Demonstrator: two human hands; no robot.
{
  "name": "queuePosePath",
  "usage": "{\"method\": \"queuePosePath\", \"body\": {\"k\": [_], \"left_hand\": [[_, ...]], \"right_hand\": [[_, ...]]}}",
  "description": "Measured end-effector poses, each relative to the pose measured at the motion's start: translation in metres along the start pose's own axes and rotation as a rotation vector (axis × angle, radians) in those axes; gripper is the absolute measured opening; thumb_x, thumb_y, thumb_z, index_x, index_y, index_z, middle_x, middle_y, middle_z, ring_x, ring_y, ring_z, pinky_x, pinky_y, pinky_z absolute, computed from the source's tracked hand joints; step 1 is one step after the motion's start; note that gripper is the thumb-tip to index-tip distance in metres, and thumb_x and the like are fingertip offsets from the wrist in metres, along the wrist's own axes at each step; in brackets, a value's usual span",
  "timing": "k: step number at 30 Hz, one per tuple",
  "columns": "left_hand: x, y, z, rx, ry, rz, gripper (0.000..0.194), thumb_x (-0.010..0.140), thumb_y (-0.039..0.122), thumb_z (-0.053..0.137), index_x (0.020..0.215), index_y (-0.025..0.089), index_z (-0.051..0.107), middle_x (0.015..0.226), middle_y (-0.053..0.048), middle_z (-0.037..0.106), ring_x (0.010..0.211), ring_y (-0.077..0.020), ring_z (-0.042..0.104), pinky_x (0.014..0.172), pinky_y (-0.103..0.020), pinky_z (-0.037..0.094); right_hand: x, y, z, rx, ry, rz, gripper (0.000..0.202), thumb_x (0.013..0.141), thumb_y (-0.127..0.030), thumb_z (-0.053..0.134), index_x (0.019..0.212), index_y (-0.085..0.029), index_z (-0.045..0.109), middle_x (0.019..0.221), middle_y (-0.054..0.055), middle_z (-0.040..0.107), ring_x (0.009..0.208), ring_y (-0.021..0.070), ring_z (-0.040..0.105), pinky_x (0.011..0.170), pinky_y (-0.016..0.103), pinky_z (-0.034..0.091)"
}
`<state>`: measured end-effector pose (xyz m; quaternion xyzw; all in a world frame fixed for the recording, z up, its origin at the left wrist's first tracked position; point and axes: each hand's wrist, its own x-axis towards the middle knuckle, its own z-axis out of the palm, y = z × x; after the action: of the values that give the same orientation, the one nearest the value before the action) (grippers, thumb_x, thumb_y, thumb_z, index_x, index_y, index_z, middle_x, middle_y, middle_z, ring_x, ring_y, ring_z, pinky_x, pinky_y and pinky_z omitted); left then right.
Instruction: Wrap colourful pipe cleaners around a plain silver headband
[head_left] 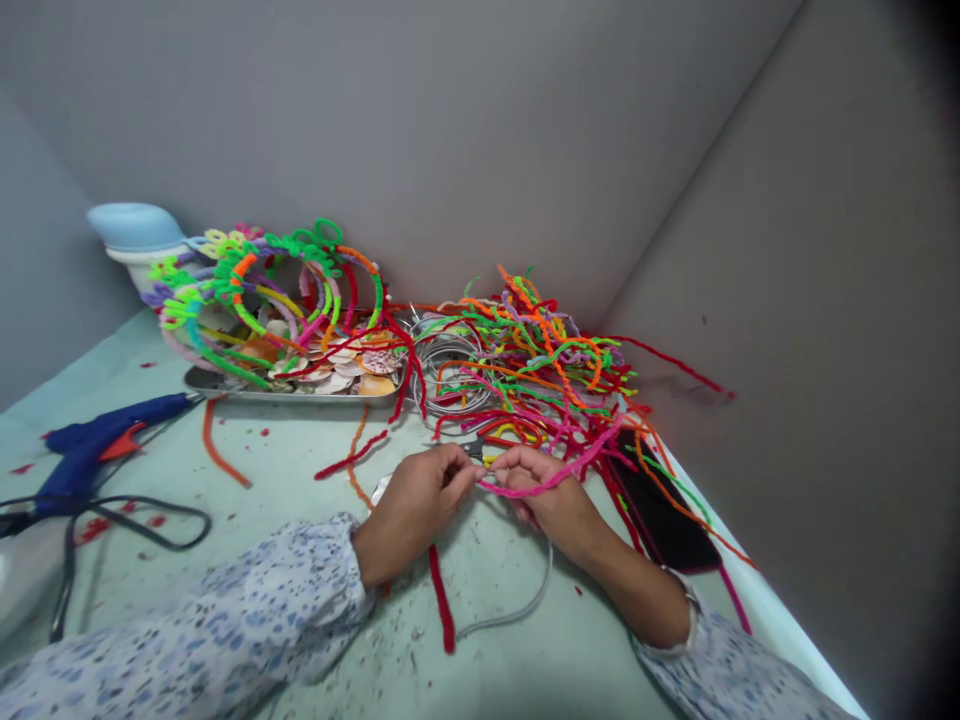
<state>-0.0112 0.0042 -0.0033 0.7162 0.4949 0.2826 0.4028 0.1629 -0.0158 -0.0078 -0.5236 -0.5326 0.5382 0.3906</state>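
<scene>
My left hand [412, 505] and my right hand [551, 500] nearly meet above the middle of the table, fingers pinched. A bright pink pipe cleaner [562, 475] runs from between the fingertips across my right hand and up to the right. Its left end lies at my left fingertips. A thin grey wire [525, 608] curves down from beneath my right hand to a red fuzzy piece [442, 605] on the table. Just behind the fingertips are pliers or scissors [474, 448], partly hidden, with red and yellow handles.
A blue glue gun [112, 440] with a dark cable lies at left. Behind it are a tray [300, 398] of shells, colourful fuzzy rings [330, 290] and a blue-lidded container [139, 230]. Tangled pipe cleaners [555, 340], coiled wire [450, 375] and a dark phone [667, 515] lie behind and right.
</scene>
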Motion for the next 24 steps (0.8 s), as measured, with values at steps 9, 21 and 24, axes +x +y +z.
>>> {"method": "queuePosePath", "body": {"k": [9,21,24], "left_hand": [[0.0001,-0.0028,0.0013,-0.109,-0.015,0.002,0.021,0.083,0.035,0.048,0.078,0.017,0.059,0.058,0.003,0.055,0.055,-0.0125,0.049,0.051,-0.021,0.034],[-0.0016,0.001,-0.0016,0.196,0.005,0.101,0.017,0.085,0.029,0.047,0.076,0.018,0.057,0.067,0.0,0.06,0.061,-0.0136,0.05,0.056,-0.023,0.033],[-0.0033,0.0017,-0.0014,0.256,0.017,0.127,0.016,0.086,0.028,0.047,0.077,0.018,0.056,0.069,0.0,0.06,0.062,-0.0141,0.05,0.057,-0.024,0.033]], "right_hand": [[0.0002,-0.0034,0.0013,0.0,0.024,0.011,0.012,0.079,-0.028,0.052,0.079,-0.017,0.057,0.041,-0.009,0.042,0.035,0.0056,0.032,0.036,0.018,0.024],[-0.0012,-0.0049,0.0032,0.017,0.008,0.029,0.009,0.076,-0.025,0.053,0.078,-0.017,0.056,0.041,-0.009,0.042,0.036,0.0061,0.033,0.037,0.018,0.024],[-0.0015,-0.0066,0.0035,0.031,-0.001,0.032,0.008,0.075,-0.024,0.051,0.077,-0.017,0.055,0.042,-0.009,0.043,0.037,0.0063,0.034,0.037,0.018,0.024]]}}
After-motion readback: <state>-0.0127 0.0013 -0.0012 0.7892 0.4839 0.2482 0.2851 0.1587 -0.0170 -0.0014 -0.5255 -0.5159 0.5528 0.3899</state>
